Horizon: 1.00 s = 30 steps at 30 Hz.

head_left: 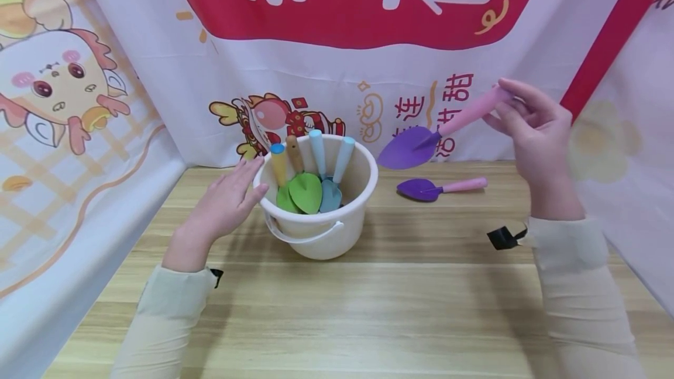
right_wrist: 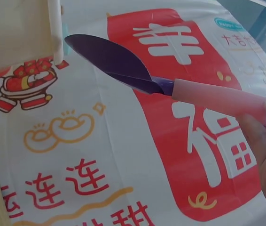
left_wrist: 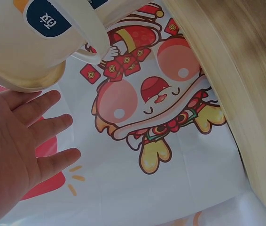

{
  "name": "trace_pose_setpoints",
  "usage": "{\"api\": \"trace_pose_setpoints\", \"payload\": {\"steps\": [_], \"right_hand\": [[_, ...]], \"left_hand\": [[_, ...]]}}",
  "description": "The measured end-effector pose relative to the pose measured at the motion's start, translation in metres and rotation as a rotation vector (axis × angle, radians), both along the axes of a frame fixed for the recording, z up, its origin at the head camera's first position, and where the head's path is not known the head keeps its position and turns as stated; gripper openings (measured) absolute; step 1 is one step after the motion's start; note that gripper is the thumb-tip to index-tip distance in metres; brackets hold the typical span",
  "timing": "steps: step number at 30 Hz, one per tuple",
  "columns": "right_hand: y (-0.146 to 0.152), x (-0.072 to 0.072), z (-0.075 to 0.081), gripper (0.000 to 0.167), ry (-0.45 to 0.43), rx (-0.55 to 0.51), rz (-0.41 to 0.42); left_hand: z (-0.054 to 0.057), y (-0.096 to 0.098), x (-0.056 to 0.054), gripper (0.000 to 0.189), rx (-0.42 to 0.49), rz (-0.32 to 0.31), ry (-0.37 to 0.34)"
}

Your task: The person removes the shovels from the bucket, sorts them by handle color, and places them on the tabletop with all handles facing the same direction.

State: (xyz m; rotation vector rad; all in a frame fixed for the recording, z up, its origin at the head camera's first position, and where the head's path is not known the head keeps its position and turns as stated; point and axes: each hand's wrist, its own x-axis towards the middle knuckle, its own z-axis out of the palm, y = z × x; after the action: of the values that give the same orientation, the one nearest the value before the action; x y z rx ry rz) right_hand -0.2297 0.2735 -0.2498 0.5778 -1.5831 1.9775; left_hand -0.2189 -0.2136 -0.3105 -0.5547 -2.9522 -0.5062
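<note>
My right hand (head_left: 537,127) pinches the end of a pink handle, holding a purple trowel (head_left: 408,148) in the air right of the bucket. In the right wrist view the trowel (right_wrist: 119,63) points its blade toward the bucket rim. A white bucket (head_left: 344,233) stands on the table with several trowels in it: green blades (head_left: 305,193) with yellow and wooden handles, and blue ones (head_left: 330,195) with light blue handles. My left hand (head_left: 223,197) has its fingers spread, fingertips right at the bucket's left rim. A second purple trowel (head_left: 421,189) with pink handle lies on the table.
The wooden table (head_left: 337,314) runs up to a printed cloth (head_left: 174,75) hung behind it and along both sides. The bucket's white carrying handle (head_left: 305,238) hangs down its front. Black straps show at both wrists, a black piece (head_left: 504,238) at the right cuff.
</note>
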Motion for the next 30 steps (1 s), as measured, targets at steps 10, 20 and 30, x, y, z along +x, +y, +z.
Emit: {"api": "trace_pose_setpoints", "payload": {"steps": [10, 20, 30], "right_hand": [[0.019, -0.004, -0.019, 0.037, -0.020, -0.112, -0.027], [0.041, -0.009, -0.049, 0.033, 0.047, -0.191, 0.027], [0.062, -0.015, -0.073, 0.034, 0.071, -0.239, -0.016]], "left_hand": [[0.000, -0.001, 0.000, 0.068, 0.004, 0.004, -0.012], [-0.002, -0.001, -0.001, 0.067, 0.004, 0.000, -0.004], [-0.002, -0.001, -0.002, 0.068, 0.002, 0.005, -0.007]]}}
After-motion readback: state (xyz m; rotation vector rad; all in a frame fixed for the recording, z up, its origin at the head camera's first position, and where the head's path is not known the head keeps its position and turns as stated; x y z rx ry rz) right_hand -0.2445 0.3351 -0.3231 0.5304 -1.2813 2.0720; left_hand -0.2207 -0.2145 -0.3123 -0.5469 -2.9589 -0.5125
